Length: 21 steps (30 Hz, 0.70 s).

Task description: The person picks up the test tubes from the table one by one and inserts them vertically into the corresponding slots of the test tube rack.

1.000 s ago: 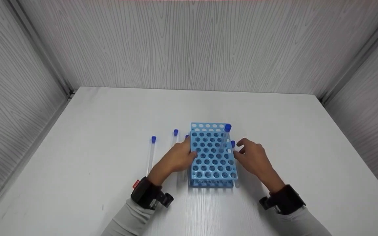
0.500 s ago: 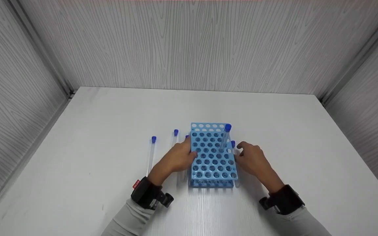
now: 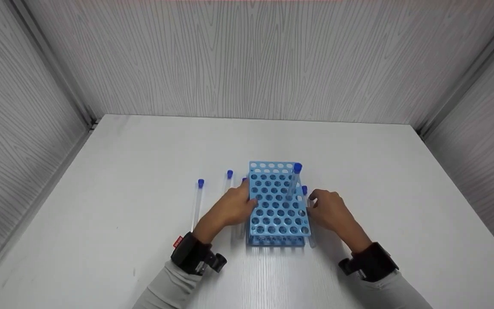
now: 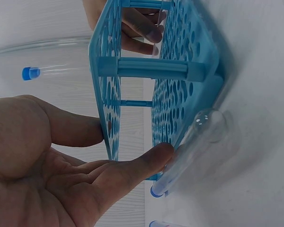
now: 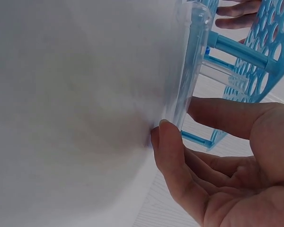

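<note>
A light-blue test tube rack (image 3: 272, 234) stands on the table. My left hand (image 3: 232, 207) grips its left side, thumb on the top plate and fingers lower down. A blue-capped tube (image 3: 294, 182) stands upright in a hole on the right. Along the rack's right side lies another capped tube (image 5: 191, 61), which my right hand (image 3: 332, 211) pinches between thumb and fingertip; its round end (image 3: 312, 242) shows near the front corner. A further tube (image 4: 184, 156) lies against the rack's left side by my left fingers, its cap (image 3: 244, 179) partly hidden.
Two more capped tubes lie left of the rack: the outer tube (image 3: 197, 204) and the nearer tube (image 3: 228, 182), partly covered by my left hand. The white table (image 3: 144, 154) is bounded by grey wood-grain walls (image 3: 251, 60) at the back and sides.
My right hand has shifted slightly nearer and its fingers have closed in on the tube. That tube's round end has swung a little right, away from the rack. The left hand holds still.
</note>
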Available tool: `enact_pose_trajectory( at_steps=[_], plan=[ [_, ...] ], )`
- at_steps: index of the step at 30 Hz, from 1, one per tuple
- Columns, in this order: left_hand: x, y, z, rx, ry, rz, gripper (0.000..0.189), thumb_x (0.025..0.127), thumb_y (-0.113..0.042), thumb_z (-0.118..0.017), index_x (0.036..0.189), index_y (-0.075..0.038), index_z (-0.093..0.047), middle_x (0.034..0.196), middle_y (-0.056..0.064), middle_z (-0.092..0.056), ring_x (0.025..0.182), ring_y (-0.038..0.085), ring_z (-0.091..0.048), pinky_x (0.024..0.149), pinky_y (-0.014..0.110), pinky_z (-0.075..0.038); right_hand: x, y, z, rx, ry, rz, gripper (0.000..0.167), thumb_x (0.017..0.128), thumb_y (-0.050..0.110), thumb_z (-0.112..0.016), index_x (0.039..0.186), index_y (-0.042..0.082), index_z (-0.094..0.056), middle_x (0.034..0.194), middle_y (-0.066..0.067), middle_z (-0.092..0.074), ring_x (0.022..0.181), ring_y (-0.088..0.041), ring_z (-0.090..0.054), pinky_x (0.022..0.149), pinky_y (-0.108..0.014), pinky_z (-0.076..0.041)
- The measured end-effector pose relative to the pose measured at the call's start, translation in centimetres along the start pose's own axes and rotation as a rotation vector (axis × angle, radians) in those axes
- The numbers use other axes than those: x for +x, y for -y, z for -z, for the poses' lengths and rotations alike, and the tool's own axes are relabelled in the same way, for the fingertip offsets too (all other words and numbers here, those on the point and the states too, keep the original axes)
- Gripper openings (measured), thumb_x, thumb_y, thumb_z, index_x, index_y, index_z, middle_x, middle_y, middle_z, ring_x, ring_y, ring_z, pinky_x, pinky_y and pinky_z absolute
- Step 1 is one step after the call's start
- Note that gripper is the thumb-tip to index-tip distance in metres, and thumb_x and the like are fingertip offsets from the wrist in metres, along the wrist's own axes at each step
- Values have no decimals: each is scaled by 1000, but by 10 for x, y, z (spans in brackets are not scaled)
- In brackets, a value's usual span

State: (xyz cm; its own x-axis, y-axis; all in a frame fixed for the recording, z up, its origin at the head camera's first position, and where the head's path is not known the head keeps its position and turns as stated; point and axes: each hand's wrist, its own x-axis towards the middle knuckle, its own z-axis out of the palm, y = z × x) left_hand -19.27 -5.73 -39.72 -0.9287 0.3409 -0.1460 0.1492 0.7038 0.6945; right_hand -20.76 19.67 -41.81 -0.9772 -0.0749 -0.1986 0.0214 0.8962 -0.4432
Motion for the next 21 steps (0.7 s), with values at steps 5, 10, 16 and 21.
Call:
enact_pose_trajectory(
  at_steps=[5,10,16,21],
  plan=[
    [-1,0,0,-4,-2,-8,64,105,-16,-49,158,7,-21,143,23,-56,110,29,-60,96,43,-47,0,-1,1,-7,11,-7,37,94,14,-67,124,-6,-64,103,-19,-72,80,-23,-64,69,-35,-56],
    [0,1,0,-10,-8,-24,62,104,-16,-50,158,4,-24,141,22,-58,110,29,-61,98,45,-46,0,0,2,-16,21,-19,35,93,13,-67,122,-6,-65,99,-17,-72,78,-23,-62,66,-33,-53],
    [-1,1,0,-9,-7,-13,64,105,-17,-49,158,5,-22,148,23,-53,115,29,-59,101,45,-45,0,0,2,-19,23,-22,34,93,13,-67,120,-6,-66,97,-16,-71,78,-23,-61,66,-33,-52],
    [-1,0,0,-7,-9,-7,65,105,-17,-49,158,5,-21,151,23,-50,119,30,-59,103,45,-45,0,-1,3,-20,25,-13,33,93,13,-67,121,-5,-66,99,-17,-71,78,-23,-62,67,-34,-53]
  ],
)
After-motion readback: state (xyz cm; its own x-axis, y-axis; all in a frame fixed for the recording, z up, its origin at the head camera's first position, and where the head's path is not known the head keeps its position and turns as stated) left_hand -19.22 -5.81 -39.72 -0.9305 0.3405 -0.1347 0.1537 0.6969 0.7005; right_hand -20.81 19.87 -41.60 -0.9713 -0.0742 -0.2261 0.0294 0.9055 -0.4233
